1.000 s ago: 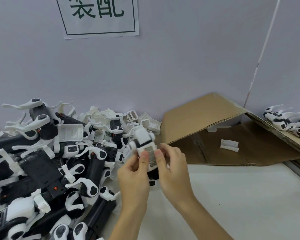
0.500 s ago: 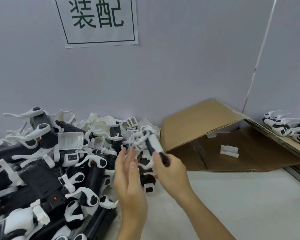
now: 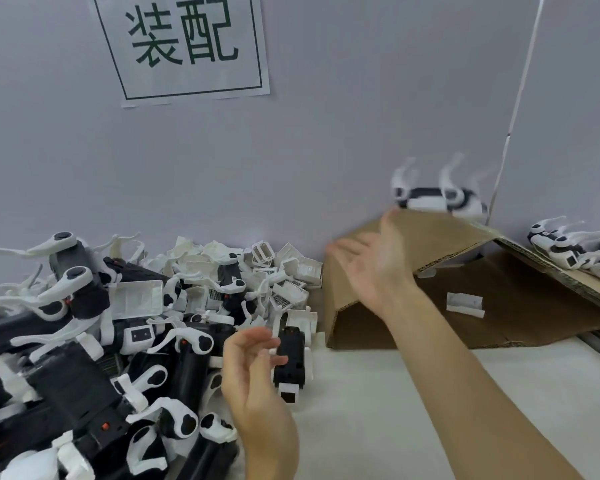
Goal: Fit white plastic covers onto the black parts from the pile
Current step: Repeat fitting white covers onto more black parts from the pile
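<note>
- Right hand (image 3: 371, 268): stretched forward and to the right over the cardboard flap (image 3: 426, 237), palm up, fingers straight and spread; the grip is empty
- Assembled part (image 3: 437, 199): black body with white cover and curved white arms, blurred, in mid-air above the flap's top edge and clear of the right hand; long axis roughly level, left to right
- Finished parts (image 3: 575, 251): a row of like black-and-white pieces on the cardboard at the far right edge; the airborne piece looks bound that way, judged from its position only
- Left hand (image 3: 253, 375): raised near the middle, fingers loosely curled, holding nothing; the grip is slack and open
- Pile (image 3: 118, 341): black parts tangled with white plastic covers, filling the left of the table (image 3: 378, 427) up to the wall
- Black part (image 3: 290, 362): lies at the pile's right fringe, just right of the left hand's fingers, long axis running away from the viewer, white end nearest
- Key relation: the pile and this black part lie left and below; the left hand is far nearer, the right hand well apart across the flap
- Loose white cover (image 3: 465, 304): alone on the cardboard under the flap, right of the right forearm
- Judgement: one unit done, next pick due from the pile, likely by the left hand
</note>
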`<action>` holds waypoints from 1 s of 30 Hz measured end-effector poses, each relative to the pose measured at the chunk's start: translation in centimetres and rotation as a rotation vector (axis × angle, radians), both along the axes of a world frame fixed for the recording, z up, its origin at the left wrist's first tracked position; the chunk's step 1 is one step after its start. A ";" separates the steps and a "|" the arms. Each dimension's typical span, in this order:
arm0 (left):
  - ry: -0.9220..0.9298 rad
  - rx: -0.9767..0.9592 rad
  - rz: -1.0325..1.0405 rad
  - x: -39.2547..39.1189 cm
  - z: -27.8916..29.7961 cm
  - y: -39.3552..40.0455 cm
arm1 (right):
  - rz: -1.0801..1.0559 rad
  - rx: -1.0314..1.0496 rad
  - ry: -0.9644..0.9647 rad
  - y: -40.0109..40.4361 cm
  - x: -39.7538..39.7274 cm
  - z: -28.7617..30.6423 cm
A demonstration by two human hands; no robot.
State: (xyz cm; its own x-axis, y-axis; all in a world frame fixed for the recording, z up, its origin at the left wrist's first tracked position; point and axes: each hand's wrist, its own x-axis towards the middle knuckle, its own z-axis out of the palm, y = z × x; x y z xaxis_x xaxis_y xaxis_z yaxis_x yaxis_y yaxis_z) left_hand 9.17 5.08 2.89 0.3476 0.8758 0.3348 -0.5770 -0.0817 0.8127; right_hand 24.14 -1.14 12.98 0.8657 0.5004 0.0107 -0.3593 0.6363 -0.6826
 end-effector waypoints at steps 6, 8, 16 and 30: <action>0.037 0.023 -0.038 0.1 0.1 0.1 | -0.040 -0.322 -0.140 1.0 -2.5 -7.2; 0.058 0.025 -0.043 0.0 0.2 0.1 | -0.009 -0.390 -0.159 1.0 -2.9 -8.1; 0.181 0.043 -0.037 0.1 0.4 0.0 | -0.087 -0.609 -0.274 0.6 -3.9 -10.8; 0.235 0.127 -0.034 0.0 0.5 -0.4 | -0.372 -0.869 -0.847 2.2 -4.8 -11.8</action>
State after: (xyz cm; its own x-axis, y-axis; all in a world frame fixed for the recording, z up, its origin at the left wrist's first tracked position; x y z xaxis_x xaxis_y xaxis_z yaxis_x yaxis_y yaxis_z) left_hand 9.17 4.68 3.35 0.4573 0.8186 0.3475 -0.3776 -0.1751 0.9093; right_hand 19.34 1.04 1.20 0.8379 0.3494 0.4194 0.4961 -0.1670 -0.8520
